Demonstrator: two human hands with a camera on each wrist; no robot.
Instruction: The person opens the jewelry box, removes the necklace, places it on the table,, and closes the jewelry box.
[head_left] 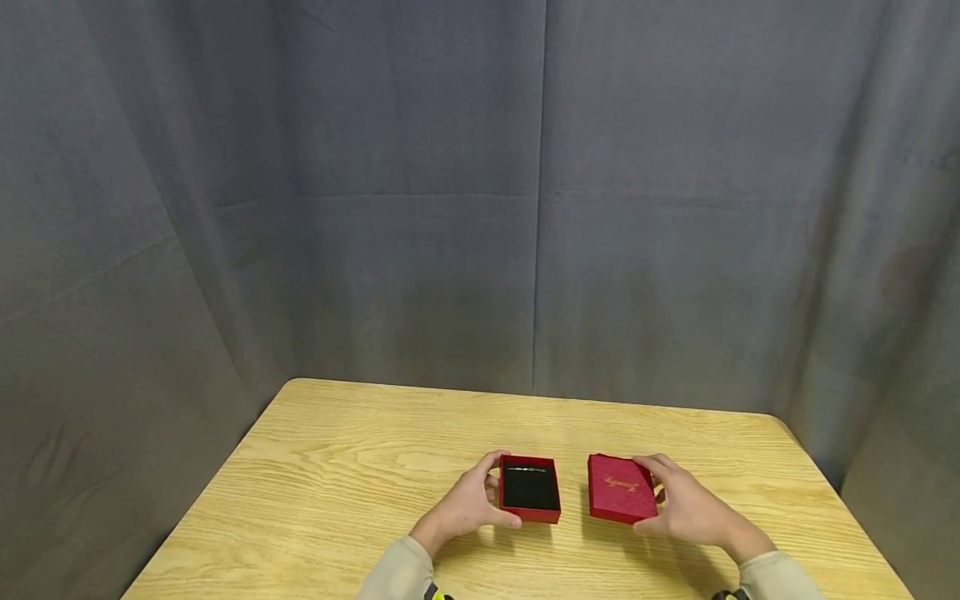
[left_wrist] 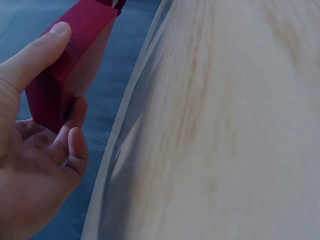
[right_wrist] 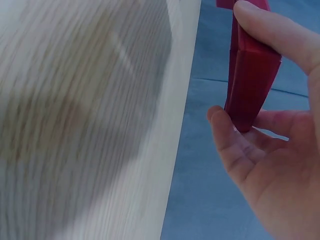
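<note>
Slate-grey curtains (head_left: 412, 275) hang behind and along both sides of a pale, yellowish wood-grain tabletop (head_left: 337, 450) with rounded far corners. A vertical seam (head_left: 538, 200) divides the back cloth, crossed by a faint horizontal crease (head_left: 420, 196). The light is soft, dimming toward the near left, where the cloth seems lightly creased but is hard to read.

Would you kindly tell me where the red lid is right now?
In the head view, the red lid is in the person's right grip over the wooden table, just right of the open red box with the black insert.
</note>
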